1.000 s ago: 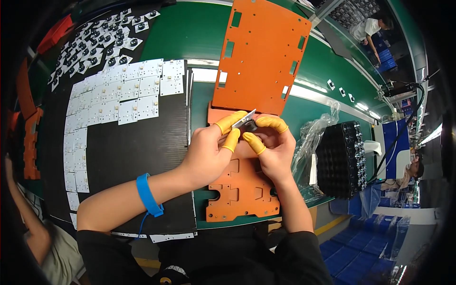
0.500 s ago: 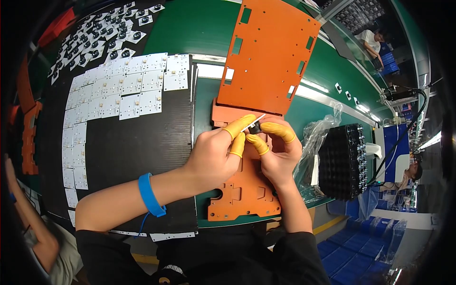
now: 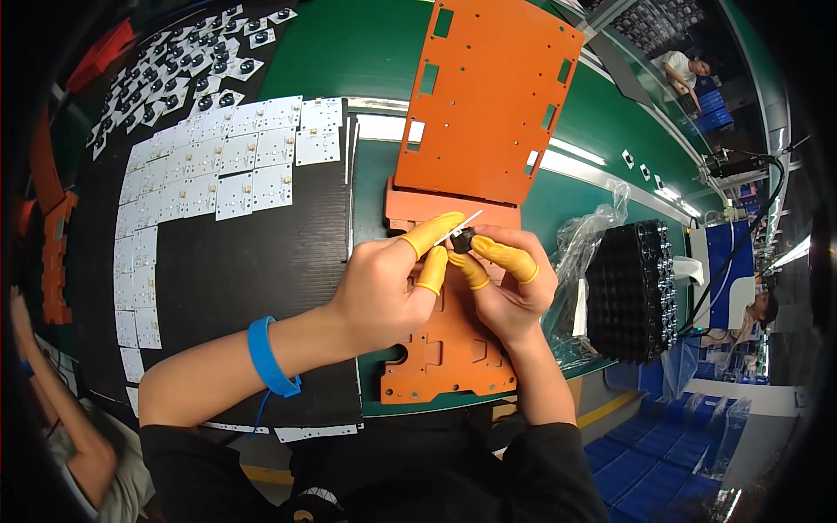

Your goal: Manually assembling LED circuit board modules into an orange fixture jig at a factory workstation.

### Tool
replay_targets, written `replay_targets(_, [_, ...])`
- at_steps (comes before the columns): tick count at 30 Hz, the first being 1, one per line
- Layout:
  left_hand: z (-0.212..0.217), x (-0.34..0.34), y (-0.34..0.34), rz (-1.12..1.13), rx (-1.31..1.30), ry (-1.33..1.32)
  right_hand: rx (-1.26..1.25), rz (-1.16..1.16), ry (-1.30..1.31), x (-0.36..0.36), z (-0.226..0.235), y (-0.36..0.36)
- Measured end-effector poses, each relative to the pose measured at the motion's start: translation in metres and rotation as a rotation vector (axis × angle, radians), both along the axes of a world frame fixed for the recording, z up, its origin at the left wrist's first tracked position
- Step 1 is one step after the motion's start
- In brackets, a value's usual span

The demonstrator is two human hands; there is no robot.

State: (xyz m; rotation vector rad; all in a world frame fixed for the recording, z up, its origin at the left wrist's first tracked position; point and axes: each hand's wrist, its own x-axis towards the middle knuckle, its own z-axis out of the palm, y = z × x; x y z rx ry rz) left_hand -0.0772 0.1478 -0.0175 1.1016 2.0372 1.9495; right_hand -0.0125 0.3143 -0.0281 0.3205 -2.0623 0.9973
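My left hand (image 3: 388,283) and my right hand (image 3: 504,288) meet above an orange perforated plate (image 3: 440,349) lying near the table's front edge. Yellow finger cots cover several fingertips of both hands. Between the fingertips I hold a small black round part (image 3: 462,240) with a thin white strip (image 3: 459,227) sticking out of it up and to the right. My right thumb and forefinger pinch the black part; my left forefinger and thumb touch the strip beside it. A blue wrist strap (image 3: 266,357) circles my left wrist.
A larger orange plate (image 3: 488,96) lies behind on the green table. Several small white square boards (image 3: 218,166) cover a black mat (image 3: 235,270) at the left. A black tray in clear plastic (image 3: 632,292) stands at the right. Another person's arm (image 3: 52,418) shows at lower left.
The view has shifted a little. Both hands have stayed together over the orange plate, with the small black part and white strip turned slightly between the fingertips.
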Motion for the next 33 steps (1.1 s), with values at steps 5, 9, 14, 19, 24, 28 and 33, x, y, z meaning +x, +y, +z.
replay_targets(5, [0.000, -0.002, -0.003, -0.012, -0.028, 0.070, -0.015, -0.012, 0.014, 0.002, 0.003, -0.003])
replay_targets(9, [0.001, -0.001, -0.002, 0.000, -0.005, 0.065, 0.022, -0.027, 0.029, 0.002, 0.006, -0.003])
replay_targets(14, [-0.003, -0.001, -0.002, 0.038, -0.061, 0.135, 0.092, -0.042, 0.048, 0.000, 0.006, -0.002])
replay_targets(19, [-0.009, -0.003, 0.003, 0.094, 0.020, 0.261, 0.150, -0.050, 0.054, 0.000, 0.007, -0.003])
replay_targets(24, [0.002, 0.000, -0.001, 0.053, -0.019, 0.187, 0.000, -0.008, -0.047, 0.003, 0.011, -0.004])
replay_targets(28, [0.016, -0.004, -0.007, 0.000, -0.125, 0.026, 0.012, 0.018, -0.068, 0.004, 0.014, -0.002])
replay_targets(33, [0.011, -0.018, 0.001, -0.158, 0.154, -0.644, -0.471, 0.198, -0.426, 0.001, 0.009, -0.001])
